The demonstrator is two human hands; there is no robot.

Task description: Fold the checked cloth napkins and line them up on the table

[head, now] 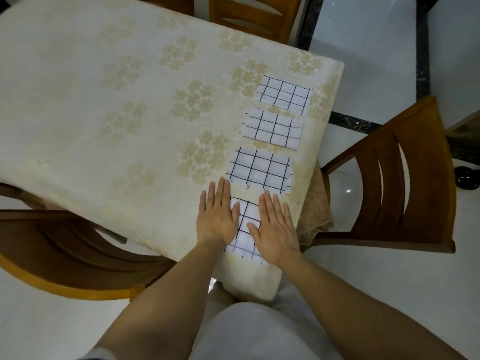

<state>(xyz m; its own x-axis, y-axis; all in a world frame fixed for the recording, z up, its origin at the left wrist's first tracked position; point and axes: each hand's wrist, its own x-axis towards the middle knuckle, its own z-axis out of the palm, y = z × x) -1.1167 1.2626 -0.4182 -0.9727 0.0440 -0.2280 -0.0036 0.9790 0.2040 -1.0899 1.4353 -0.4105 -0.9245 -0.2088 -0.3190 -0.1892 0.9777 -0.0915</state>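
White cloth with black checks is laid in a row along the right side of the table [104, 100]: the far napkin [284, 96], the second napkin [272, 129] and the third napkin [261, 170] are folded and lie apart. The nearest napkin [245, 224] is pressed flat under the left hand [218, 216] and the right hand [275, 229]; the fingers are straight and released, and nothing is grasped. To do this step well, the cloth should probably be smoothed outward from the middle, and its edges kept in line with the row, with a similar gap.

One head-worn wide-angle view looks steeply down, close over the table [104, 100] corner.
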